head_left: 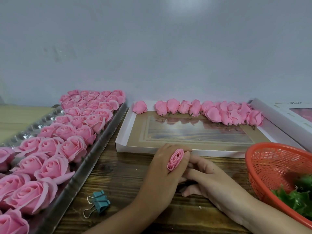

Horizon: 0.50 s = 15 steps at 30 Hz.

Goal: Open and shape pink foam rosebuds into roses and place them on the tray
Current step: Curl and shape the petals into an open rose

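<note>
Shaping step: fingers of the left hand (164,168) clamp 1 rosebud (175,159); the right hand (207,176) reaches beneath, its grip hidden. Next, probably gentle petal spreading.

Dark, grainy wooden table (128,181) across the foreground. Down its left side runs the long tray (94,149), angled away toward the wall. In the middle, a shallow white box (121,132) lies flat at the back, its left edge just beside the tray. On the right, an orange plastic basket (263,166) sits near the box's front edge. Down front, a teal binder clip (101,202) lies close to the tray's rim. Far right, a second white box (276,115) sits just beside the first.
</note>
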Motion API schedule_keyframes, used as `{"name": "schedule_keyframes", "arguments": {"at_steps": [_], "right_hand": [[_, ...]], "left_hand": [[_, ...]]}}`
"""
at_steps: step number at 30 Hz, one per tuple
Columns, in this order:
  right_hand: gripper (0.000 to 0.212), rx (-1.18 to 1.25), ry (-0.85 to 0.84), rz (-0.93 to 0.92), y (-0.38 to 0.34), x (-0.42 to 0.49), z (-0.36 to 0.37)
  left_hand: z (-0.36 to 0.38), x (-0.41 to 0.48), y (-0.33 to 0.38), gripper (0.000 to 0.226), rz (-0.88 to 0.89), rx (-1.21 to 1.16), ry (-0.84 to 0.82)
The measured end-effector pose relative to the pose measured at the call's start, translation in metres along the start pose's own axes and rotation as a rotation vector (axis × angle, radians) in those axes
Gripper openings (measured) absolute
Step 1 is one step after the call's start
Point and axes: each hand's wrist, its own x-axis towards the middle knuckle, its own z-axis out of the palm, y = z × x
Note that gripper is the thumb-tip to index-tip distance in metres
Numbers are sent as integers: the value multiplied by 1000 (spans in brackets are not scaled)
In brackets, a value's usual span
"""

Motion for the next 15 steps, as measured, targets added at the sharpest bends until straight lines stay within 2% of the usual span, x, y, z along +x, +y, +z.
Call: {"name": "schedule_keyframes", "arguments": {"at_steps": [4,9,15], "right_hand": [[27,12,-25,-12,0,0,-2],[42,-107,-54,-108,3,-1,-3],[33,-211,-24,-251,7,0,0]], "left_hand": [[-3,1,3,15,-64,-72,-5],[-5,2,8,16,-90,-113,22],[-7,0,10,20,-71,-122,-23]]}}
